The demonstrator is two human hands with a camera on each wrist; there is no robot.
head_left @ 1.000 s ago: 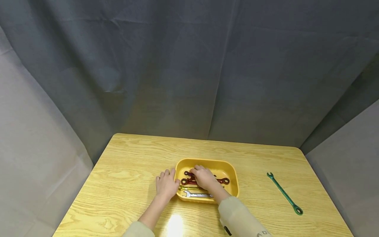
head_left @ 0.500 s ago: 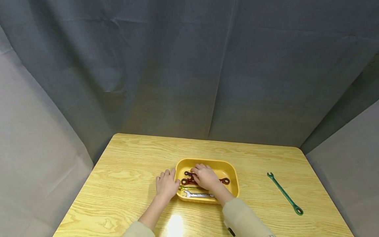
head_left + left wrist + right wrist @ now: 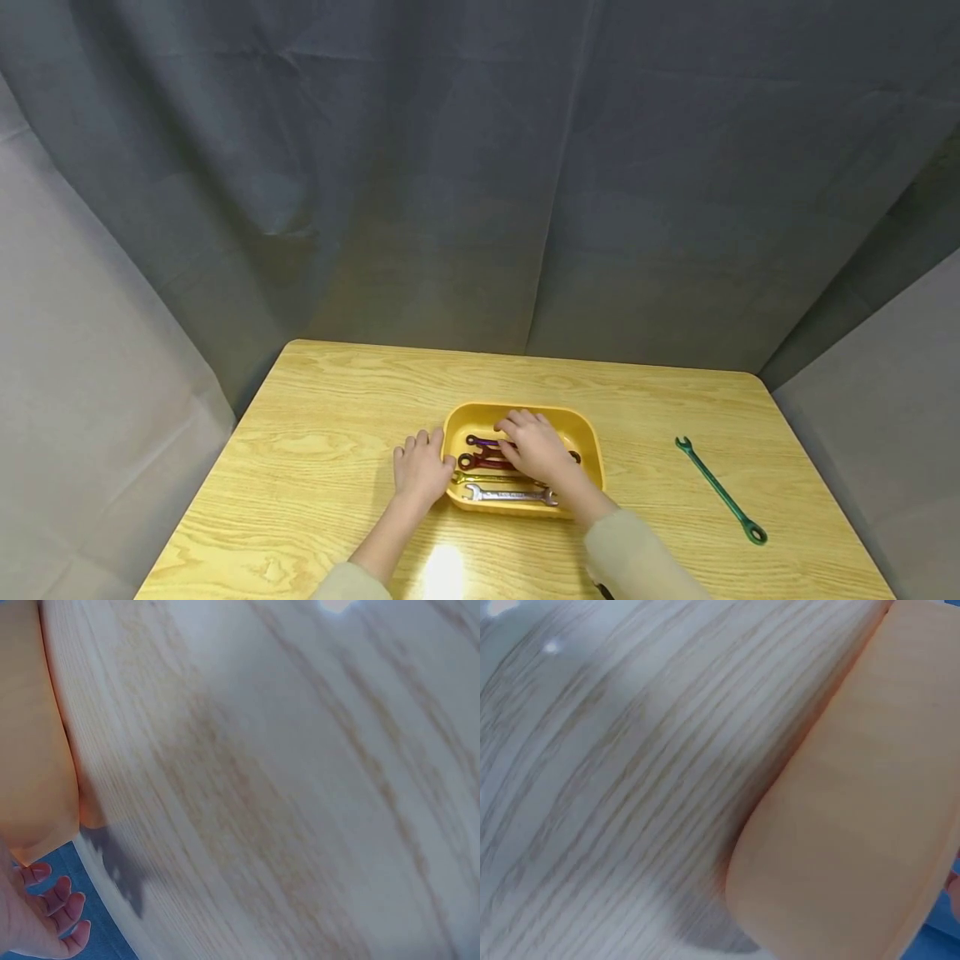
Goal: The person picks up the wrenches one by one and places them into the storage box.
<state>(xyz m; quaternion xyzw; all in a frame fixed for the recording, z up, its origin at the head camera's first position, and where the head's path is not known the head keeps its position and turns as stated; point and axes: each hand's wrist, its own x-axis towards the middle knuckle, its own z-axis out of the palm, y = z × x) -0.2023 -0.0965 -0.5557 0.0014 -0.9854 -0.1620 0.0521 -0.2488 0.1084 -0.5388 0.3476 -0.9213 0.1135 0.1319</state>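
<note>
A yellow plastic tray [image 3: 577, 427] holds several combination wrenches lying side by side: a small purple wrench [image 3: 483, 442], a dark red wrench [image 3: 491, 463], a yellow wrench [image 3: 487, 478] and a silver wrench [image 3: 510, 495] nearest the front. My left hand [image 3: 422, 471] rests against the tray's left side, thumb at the rim, fingers spread outside it; the left wrist view shows these loose fingers [image 3: 63, 907] beside the tray wall. Over the tray's middle is my right hand [image 3: 536, 450], fingers loosely bent above the purple and red wrenches, covering their right parts. The right wrist view mostly shows the tray's outer wall [image 3: 847, 787].
A green ratcheting wrench [image 3: 722, 490] lies at a slant on the wooden table [image 3: 322, 433], right of the tray. Grey curtains [image 3: 420, 183] hang behind the table and at both sides.
My right hand has shifted a little right and back, off the wrenches' left parts. More of the purple wrench and the silver wrench's right end now show. The left hand stays at the tray.
</note>
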